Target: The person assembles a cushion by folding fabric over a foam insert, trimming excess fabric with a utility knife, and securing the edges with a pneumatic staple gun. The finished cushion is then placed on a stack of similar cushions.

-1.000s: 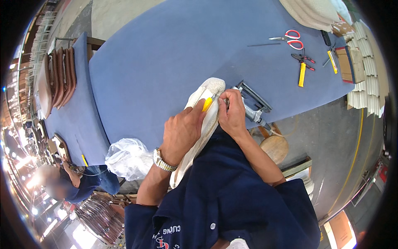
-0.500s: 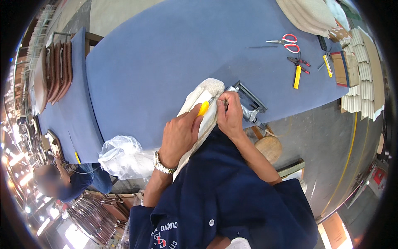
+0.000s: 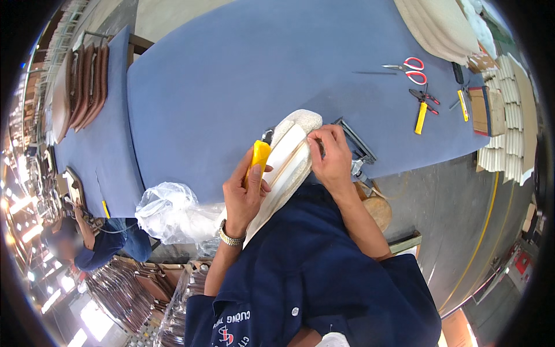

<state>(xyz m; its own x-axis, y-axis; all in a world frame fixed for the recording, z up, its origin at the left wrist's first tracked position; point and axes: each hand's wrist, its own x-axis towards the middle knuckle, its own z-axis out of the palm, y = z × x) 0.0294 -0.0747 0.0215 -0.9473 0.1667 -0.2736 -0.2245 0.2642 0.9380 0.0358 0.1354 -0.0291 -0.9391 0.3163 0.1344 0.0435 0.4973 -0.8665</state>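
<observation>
My left hand [image 3: 243, 188] is closed round a yellow-handled tool [image 3: 259, 155] with a short metal head, held upright just left of a padded piece. That piece [image 3: 303, 118] is long, covered in beige fabric, with a white strip [image 3: 289, 147] along its inner side; it stands tilted against my body at the table edge. My right hand [image 3: 332, 156] pinches at its right edge near the far end. Whatever lies between those fingertips is too small to make out. Partly behind my right hand lies a staple gun [image 3: 357, 144] with a hose fitting.
On the blue table [image 3: 231, 75] at far right lie red-handled scissors [image 3: 413, 70], pliers [image 3: 422, 110], a yellow cutter [image 3: 462, 106] and a box [image 3: 485, 110]. Beige covered pieces [image 3: 439, 29] are stacked behind. Clear plastic [image 3: 170, 211] sits left; a co-worker [image 3: 98, 243] is beyond. A stool [image 3: 377, 213] stands right.
My left hand has drawn the yellow-handled tool away from the right hand to the padded piece's left side, turning it upright. The right hand keeps pinching at the right edge. The view shifted slightly.
</observation>
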